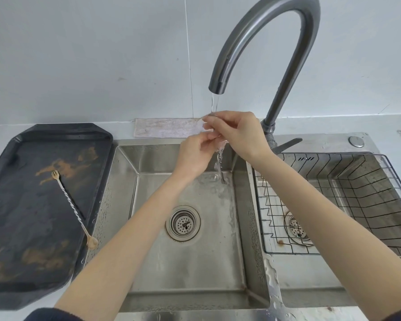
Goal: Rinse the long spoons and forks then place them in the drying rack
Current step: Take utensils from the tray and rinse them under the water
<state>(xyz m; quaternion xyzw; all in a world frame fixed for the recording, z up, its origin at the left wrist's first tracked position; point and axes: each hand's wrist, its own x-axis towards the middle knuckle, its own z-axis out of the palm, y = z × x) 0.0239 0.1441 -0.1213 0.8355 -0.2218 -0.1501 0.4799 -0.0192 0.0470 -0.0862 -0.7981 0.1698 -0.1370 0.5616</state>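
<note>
Both hands meet under the running tap (pixel 215 89) over the left sink basin (pixel 190 262). My left hand (pixel 195 156) and my right hand (pixel 239 133) pinch a long twisted-handle utensil (pixel 222 174). Its lower end hangs down in the water stream and its head is hidden by my fingers. On the dark tray (pixel 16 228) to the left lies long twisted-handle cutlery, with a gold fork head (pixel 55 174) at the far end and a gold spoon bowl (pixel 92 242) at the tray's near edge. The black wire drying rack (pixel 347 181) sits in the right basin.
A pinkish cloth (pixel 167 128) lies on the counter behind the left basin. The tap's lever (pixel 287 144) points right at its base. A round button (pixel 356 141) sits on the sink deck. Water pools on the divider (pixel 273 286) between the basins.
</note>
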